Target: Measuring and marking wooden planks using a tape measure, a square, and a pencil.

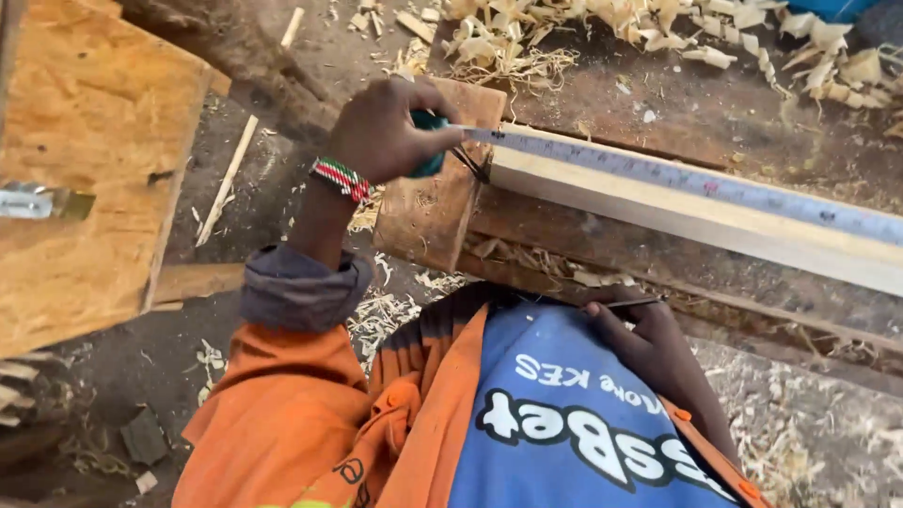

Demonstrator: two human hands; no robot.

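Close to our chest, our right hand (pixel 649 343) pinched a thin pencil (pixel 632 303) over the blue shirt, fingers clenched on it. Beyond it, our left hand (pixel 390 127), wearing a beaded wristband (pixel 340 179), gripped the teal case of a tape measure (pixel 428 141) at the end of a pale timber length (pixel 696 216) lying on the rough workbench (pixel 658 103), the blade (pixel 705 181) stretched along its top. We judged measuring was under way; marking would call for bringing the pencil to the blade. Wood shavings (pixel 527 38) lay beyond.
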